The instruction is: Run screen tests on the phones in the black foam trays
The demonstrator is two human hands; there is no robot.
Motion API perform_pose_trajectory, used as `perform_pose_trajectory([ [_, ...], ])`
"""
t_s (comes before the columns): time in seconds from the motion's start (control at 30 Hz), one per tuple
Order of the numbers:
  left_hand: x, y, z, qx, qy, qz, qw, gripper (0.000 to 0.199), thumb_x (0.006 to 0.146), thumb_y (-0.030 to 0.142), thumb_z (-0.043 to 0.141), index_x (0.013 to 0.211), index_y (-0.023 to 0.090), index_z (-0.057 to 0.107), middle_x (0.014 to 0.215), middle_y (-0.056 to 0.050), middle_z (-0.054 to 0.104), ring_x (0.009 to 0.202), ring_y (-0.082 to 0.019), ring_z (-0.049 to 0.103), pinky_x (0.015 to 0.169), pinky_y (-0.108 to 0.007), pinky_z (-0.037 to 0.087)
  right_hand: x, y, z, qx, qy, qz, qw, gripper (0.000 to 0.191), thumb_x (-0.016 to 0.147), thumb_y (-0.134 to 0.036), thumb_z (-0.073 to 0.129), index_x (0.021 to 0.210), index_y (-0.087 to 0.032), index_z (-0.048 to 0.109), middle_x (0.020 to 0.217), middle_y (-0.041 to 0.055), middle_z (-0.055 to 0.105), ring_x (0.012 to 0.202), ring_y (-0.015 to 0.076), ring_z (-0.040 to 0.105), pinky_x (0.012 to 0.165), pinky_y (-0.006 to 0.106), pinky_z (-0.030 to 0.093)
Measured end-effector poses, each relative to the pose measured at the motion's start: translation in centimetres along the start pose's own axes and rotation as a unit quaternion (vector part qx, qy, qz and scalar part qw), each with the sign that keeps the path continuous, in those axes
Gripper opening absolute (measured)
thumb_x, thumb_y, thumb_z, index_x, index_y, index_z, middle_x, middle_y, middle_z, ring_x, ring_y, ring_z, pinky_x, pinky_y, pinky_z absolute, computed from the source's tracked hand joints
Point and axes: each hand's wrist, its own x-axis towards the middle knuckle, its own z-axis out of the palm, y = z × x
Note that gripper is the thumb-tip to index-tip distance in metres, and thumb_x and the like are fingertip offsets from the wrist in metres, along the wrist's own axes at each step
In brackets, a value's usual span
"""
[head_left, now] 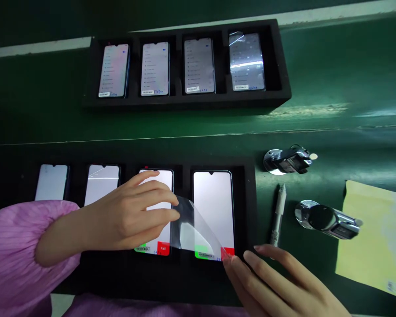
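Observation:
A clear film (188, 224) stretches between my hands over two lit phones in the near black tray (250, 211). My left hand (135, 211) lies above the third phone (165, 180), its fingertips at the film's upper left part. At the lower right corner of the rightmost phone (214, 198), my right hand (267, 277) pinches the film's other end between thumb and finger. Both phones show white screens with green and red boxes at the bottom. Two more phones, one at far left (51, 182) and one beside it (102, 180), are partly covered by my left arm.
A second black foam tray (185, 103) with several lit phones stands farther back. Right of the near tray are a white marker pen (279, 215), two metal stands with black devices (292, 159) (328, 220) and a yellow sheet (372, 246).

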Motion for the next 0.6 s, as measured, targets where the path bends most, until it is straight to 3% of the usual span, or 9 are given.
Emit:
perform_pose_trajectory([
  [0.07,-0.3,-0.5,-0.6,0.043,0.019,-0.026,0.999,0.029,0.108,0.009,0.057,0.132,0.021,0.068,0.123,-0.006,0.078,0.116,-0.02,0.073,0.124,-0.049,0.047,1.3,0.9,-0.1,0.013,0.004,-0.013,1.0,0.042,0.113,-0.005,0.038,0.106,-0.017,0.078,0.105,-0.0006,0.081,0.098,0.0173,0.07,0.101,0.043,0.051],
  [0.17,-1.3,-1.6,-1.9,0.161,0.036,-0.12,0.979,0.018,0.11,0.022,0.059,0.119,0.018,0.074,0.124,-0.013,0.076,0.115,-0.031,0.073,0.106,-0.057,0.056,4.7,3.1,-0.1,0.082,0.012,0.007,0.997,0.028,0.111,-0.008,0.051,0.096,-0.017,0.073,0.093,0.0016,0.076,0.081,0.0161,0.065,0.078,0.038,0.05],
  [0.23,-2.2,-2.1,-2.5,0.221,0.025,-0.199,0.954,0.025,0.111,0.033,0.058,0.111,0.019,0.078,0.131,-0.017,0.074,0.122,-0.041,0.071,0.102,-0.064,0.057,7.1,4.9,0.1,0.159,0.033,0.061,0.985,0.02,0.108,-0.009,0.058,0.098,-0.019,0.072,0.092,0.0024,0.072,0.081,0.0148,0.067,0.069,0.032,0.05],
  [0.3,-2.8,-2.3,-2.5,0.239,0.011,-0.249,0.938,0.031,0.11,0.038,0.056,0.112,0.02,0.081,0.143,-0.018,0.071,0.133,-0.046,0.066,0.108,-0.071,0.054,9.0,6.6,0.6,0.22,0.092,0.157,0.958,0.012,0.105,-0.015,0.068,0.096,-0.022,0.072,0.09,0.0009,0.068,0.076,0.013,0.064,0.064,0.029,0.05],
  [0.4,-3.1,-2.3,-1.8,0.232,0.022,-0.256,0.938,0.03,0.108,0.037,0.059,0.111,0.022,0.084,0.151,-0.015,0.068,0.141,-0.047,0.062,0.12,-0.078,0.044,10.1,7.9,1.0,0.275,0.163,0.264,0.91,0.007,0.101,-0.023,0.075,0.096,-0.024,0.071,0.091,0.0016,0.069,0.076,0.0155,0.064,0.065,0.033,0.051],
  [0.5,-2.8,-2.4,-1.5,0.23,0.05,-0.252,0.939,0.022,0.104,0.035,0.065,0.106,0.026,0.085,0.15,-0.011,0.069,0.141,-0.045,0.062,0.127,-0.082,0.035,10.0,7.8,1.0,0.342,0.194,0.304,0.868,0.011,0.098,-0.026,0.076,0.094,-0.024,0.067,0.095,0.0037,0.072,0.078,0.0181,0.066,0.066,0.037,0.05],
  [0.6,-2.4,-2.8,-2.1,0.223,0.049,-0.243,0.943,0.016,0.101,0.034,0.07,0.106,0.028,0.084,0.149,-0.007,0.069,0.143,-0.042,0.06,0.131,-0.083,0.028,9.7,7.1,0.9,0.339,0.213,0.298,0.866,0.014,0.099,-0.03,0.077,0.092,-0.026,0.066,0.098,0.0054,0.071,0.076,0.0178,0.063,0.064,0.038,0.049],
])
